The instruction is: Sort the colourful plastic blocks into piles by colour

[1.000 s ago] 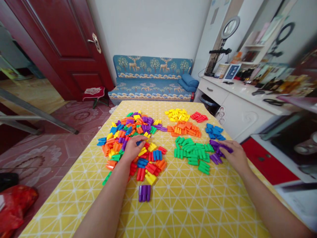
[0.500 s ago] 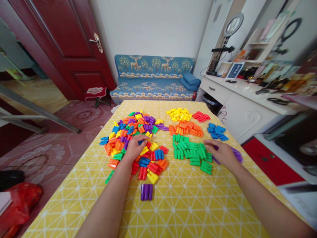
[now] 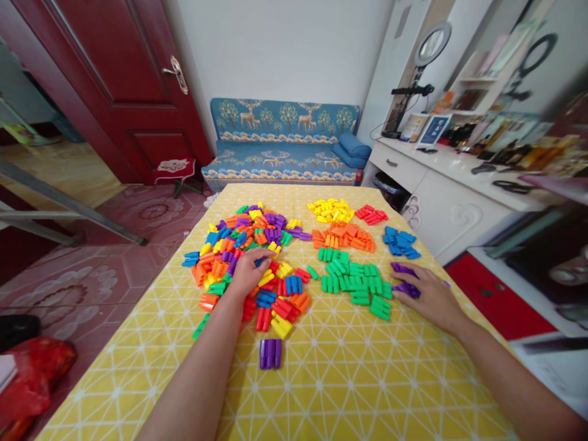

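My left hand (image 3: pixel 248 273) rests over a mixed pile of coloured plastic peg-shaped blocks (image 3: pixel 228 257). Its thumb and forefinger curl round a blue block (image 3: pixel 260 262), partly covered by the fingers. Over at the right side of the table, my right hand (image 3: pixel 429 295) lies with fingers spread on several purple blocks (image 3: pixel 406 289), hiding most of them. Just left of that hand is a group of green blocks (image 3: pixel 356 277). One lone green piece (image 3: pixel 313 272) lies between the mixed pile and the green group.
Sorted yellow blocks (image 3: pixel 331 211), red blocks (image 3: pixel 371 215), orange blocks (image 3: pixel 343 237) and blue blocks (image 3: pixel 401 242) lie farther back. A purple block (image 3: pixel 271 354) sits near the front. The yellow patterned tablecloth (image 3: pixel 340 392) covers the table; a white dresser (image 3: pixel 441 196) stands at right.
My right hand has shifted right, from the edge of the green group onto the purple blocks. A single green piece now lies left of the green group. My left hand has barely moved.
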The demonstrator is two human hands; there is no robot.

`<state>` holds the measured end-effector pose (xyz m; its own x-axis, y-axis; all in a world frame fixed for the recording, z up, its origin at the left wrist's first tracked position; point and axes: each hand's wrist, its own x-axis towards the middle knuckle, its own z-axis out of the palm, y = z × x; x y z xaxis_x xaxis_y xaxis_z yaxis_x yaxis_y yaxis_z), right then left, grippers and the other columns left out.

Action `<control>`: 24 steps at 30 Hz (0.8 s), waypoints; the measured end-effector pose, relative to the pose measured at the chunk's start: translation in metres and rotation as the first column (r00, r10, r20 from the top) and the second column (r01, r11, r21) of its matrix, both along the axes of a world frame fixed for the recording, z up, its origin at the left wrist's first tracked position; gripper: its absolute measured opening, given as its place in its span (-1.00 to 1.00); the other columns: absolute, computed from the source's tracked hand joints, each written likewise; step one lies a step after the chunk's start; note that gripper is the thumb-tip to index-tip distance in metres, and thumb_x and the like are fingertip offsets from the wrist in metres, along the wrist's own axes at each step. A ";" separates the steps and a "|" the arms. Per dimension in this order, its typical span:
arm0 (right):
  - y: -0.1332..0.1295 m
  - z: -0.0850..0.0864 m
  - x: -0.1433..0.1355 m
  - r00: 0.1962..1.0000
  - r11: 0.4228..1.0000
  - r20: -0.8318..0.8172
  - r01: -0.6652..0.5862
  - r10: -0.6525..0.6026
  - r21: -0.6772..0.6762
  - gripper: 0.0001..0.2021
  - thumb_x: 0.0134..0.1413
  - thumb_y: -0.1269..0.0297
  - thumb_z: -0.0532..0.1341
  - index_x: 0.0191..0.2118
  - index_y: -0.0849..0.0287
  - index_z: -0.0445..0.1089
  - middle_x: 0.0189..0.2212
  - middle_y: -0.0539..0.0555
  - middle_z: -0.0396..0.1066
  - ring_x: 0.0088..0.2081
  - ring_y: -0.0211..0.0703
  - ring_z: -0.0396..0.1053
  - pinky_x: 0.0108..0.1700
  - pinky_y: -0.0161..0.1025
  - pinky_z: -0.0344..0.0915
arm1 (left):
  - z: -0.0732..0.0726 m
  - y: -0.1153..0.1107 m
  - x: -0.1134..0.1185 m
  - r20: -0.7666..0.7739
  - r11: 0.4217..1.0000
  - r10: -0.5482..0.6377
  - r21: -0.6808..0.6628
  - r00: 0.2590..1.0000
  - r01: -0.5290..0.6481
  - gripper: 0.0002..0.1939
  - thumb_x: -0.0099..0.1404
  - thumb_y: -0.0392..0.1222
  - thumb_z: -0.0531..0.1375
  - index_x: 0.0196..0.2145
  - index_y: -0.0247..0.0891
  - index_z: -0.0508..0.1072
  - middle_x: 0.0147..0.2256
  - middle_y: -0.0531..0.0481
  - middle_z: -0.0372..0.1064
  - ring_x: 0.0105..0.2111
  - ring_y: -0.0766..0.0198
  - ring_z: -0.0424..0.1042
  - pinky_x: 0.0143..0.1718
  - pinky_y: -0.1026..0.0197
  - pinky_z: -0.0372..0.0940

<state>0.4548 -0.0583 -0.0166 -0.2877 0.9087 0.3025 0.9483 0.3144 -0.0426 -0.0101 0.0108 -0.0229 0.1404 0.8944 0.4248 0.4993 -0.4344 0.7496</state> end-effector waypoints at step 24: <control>0.022 0.034 -0.219 0.848 0.936 -0.452 -0.345 0.277 -0.073 -0.73 0.11 0.32 0.15 -0.06 0.12 0.42 -0.02 0.13 0.38 0.03 -0.10 0.34 0.06 -0.17 0.27 | 0.001 -0.002 0.002 0.009 0.999 0.019 0.026 1.000 -0.019 -0.80 0.20 -0.36 0.17 -0.25 -0.23 0.56 -0.22 -0.08 0.53 -0.14 0.15 0.47 -0.01 0.06 0.31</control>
<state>0.2357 -0.0358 0.0177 -0.4352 0.8365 0.3329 0.6787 0.5478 -0.4892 -0.0080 0.0091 -0.0217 0.1199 0.8854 0.4490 0.5012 -0.4444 0.7425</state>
